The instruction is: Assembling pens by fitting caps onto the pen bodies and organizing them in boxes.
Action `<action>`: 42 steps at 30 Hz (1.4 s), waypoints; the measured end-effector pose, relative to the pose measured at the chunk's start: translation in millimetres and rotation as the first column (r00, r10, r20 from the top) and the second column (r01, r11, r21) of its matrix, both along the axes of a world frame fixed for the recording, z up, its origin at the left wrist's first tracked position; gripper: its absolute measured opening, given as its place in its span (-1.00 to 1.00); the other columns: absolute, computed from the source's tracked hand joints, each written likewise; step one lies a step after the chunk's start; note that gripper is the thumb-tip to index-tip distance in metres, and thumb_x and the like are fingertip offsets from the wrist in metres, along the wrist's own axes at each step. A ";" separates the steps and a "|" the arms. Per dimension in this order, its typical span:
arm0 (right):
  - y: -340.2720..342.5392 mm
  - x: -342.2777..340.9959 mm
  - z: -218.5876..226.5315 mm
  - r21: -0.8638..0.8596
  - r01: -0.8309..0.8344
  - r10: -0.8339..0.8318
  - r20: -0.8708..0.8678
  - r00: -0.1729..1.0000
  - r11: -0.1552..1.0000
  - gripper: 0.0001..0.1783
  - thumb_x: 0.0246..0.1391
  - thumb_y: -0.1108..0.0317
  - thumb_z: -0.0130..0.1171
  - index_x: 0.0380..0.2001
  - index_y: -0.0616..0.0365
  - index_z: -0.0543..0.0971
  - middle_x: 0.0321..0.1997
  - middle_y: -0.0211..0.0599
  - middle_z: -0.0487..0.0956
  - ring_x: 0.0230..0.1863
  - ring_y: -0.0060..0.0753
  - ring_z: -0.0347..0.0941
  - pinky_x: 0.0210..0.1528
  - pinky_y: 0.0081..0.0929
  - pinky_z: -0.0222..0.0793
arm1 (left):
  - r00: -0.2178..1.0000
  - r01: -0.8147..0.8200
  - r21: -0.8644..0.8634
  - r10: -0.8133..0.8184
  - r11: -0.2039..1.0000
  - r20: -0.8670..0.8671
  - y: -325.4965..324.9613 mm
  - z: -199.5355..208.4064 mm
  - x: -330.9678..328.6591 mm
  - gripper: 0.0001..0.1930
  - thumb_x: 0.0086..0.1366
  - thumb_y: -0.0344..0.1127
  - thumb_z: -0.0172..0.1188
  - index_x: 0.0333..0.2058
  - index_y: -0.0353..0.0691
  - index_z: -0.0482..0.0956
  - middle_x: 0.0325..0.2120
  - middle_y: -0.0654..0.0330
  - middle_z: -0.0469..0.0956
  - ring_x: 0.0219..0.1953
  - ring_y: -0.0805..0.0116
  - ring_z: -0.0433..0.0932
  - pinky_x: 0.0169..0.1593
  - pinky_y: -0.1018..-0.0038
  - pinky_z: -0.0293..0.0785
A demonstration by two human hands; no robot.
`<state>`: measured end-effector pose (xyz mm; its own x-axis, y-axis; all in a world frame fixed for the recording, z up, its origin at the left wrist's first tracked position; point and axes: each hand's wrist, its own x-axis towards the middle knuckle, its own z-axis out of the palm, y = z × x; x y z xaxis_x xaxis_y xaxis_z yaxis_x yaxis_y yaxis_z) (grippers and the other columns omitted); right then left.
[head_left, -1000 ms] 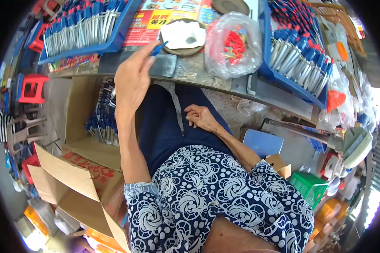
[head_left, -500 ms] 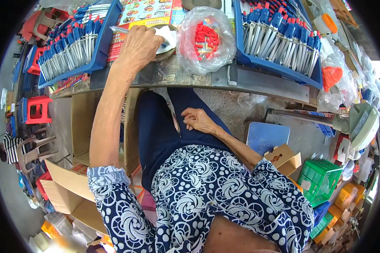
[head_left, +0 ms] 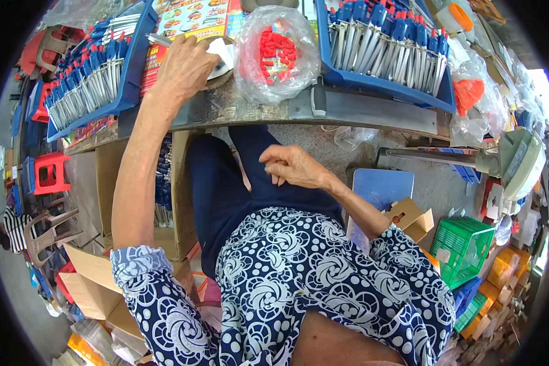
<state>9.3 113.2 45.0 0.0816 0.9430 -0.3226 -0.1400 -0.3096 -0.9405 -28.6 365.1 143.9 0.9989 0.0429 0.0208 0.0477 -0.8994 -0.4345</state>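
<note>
My left hand (head_left: 186,67) reaches over the table, its fingers curled down beside a folded white paper or cloth (head_left: 223,52) on a small dark plate (head_left: 219,80). A slim silver stick (head_left: 158,39) juts out past the hand's left side, seemingly in its grip; the fingertips are hidden. My right hand (head_left: 293,166) is over my lap with its fingers curled in, and nothing shows in it. Just right of the plate sits a clear plastic bag (head_left: 247,73) rolled open around small red pieces (head_left: 277,53).
Blue trays (head_left: 128,91) (head_left: 384,88) of slim silver items with blue and red ends flank the work spot. A dark-handled tool (head_left: 318,100) lies at the table edge (head_left: 262,113). Cardboard boxes (head_left: 183,201) stand below left; a fan (head_left: 521,165) and green crate (head_left: 463,250) are right.
My right hand has lifted slightly from my thigh, its fingers drawn in more. My left hand stays by the plate. The whole view has shifted, so the table appears further left and higher.
</note>
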 end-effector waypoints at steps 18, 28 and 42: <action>91.8 85.2 51.4 0.425 0.073 -0.431 0.896 0.103 0.902 -0.89 -0.18 0.54 -0.06 -0.51 0.30 0.45 -0.47 0.07 0.47 -0.41 0.09 0.41 -0.35 -0.15 0.31 | 0.682 0.013 -0.787 0.570 0.617 0.458 -32.7 0.3 -62.4 -0.71 0.06 -0.46 0.11 -0.18 -0.16 0.51 -0.35 0.01 0.52 -0.27 0.10 0.49 -0.20 0.38 0.36; 112.3 92.8 37.4 0.244 0.089 -0.249 0.967 0.050 0.966 -0.78 -0.20 0.43 0.02 -0.45 0.39 0.49 -0.36 0.18 0.47 -0.33 0.10 0.46 -0.31 -0.13 0.39 | 0.453 0.266 -0.911 0.793 0.316 0.407 -61.9 -1.7 -91.7 -0.69 0.10 -0.51 0.06 -0.13 -0.20 0.50 -0.27 0.22 0.52 -0.23 0.48 0.40 -0.10 0.58 0.29; 79.1 57.7 61.5 0.654 0.216 -0.628 0.499 0.597 0.725 -0.88 -0.08 0.54 0.08 -0.39 0.26 0.44 -0.52 -0.31 0.48 -0.49 -0.54 0.44 -0.53 -0.63 0.28 | 0.528 0.331 -0.942 0.838 -0.049 0.142 -92.2 -0.8 -100.2 -0.70 0.14 -0.46 0.06 -0.11 -0.30 0.46 -0.24 0.23 0.50 -0.21 0.52 0.40 -0.08 0.60 0.29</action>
<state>67.0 192.2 106.5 0.5013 0.7237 0.4743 0.5763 0.1296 -0.8069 -128.8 272.9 143.2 0.5248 0.8459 0.0947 0.0670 -0.1520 0.9861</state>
